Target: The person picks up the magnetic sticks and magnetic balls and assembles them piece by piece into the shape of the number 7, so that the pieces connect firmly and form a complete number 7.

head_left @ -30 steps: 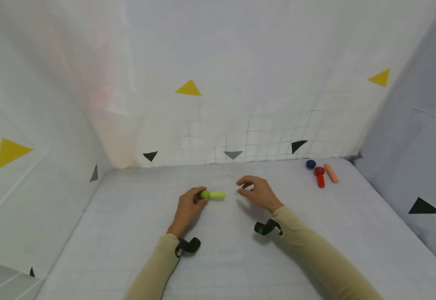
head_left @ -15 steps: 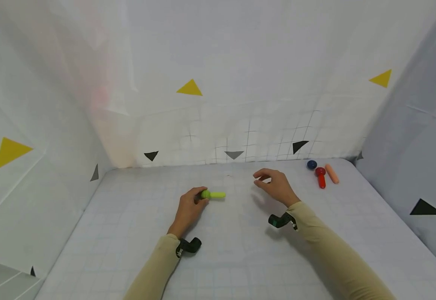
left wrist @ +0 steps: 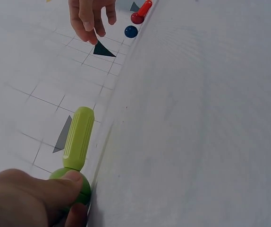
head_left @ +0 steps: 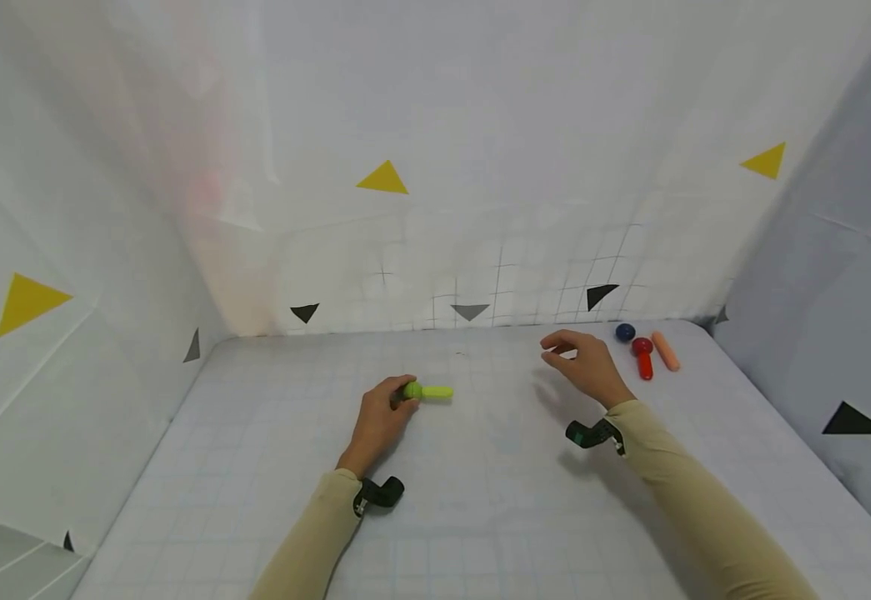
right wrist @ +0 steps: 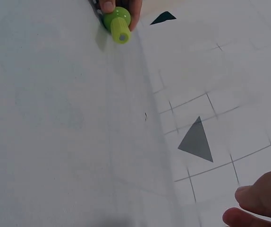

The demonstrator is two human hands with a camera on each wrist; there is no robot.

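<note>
Fingertips of the left hand (left wrist: 27, 198) pinch the green peg (left wrist: 76, 153); right hand (head_left: 588, 364) spread.

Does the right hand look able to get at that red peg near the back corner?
Probably yes: the right hand hovers just left of the red peg, with only bare table between them.

You have the peg (head_left: 429, 391) lying mid-frame on the surface (head_left: 480, 500), your left hand (head_left: 379, 420) at its left end. Your right hand (head_left: 588, 364) sits right of centre; further right lie the ball (head_left: 625, 332), the mushroom-headed peg (head_left: 643, 356) and the rod (head_left: 665, 350).
</note>
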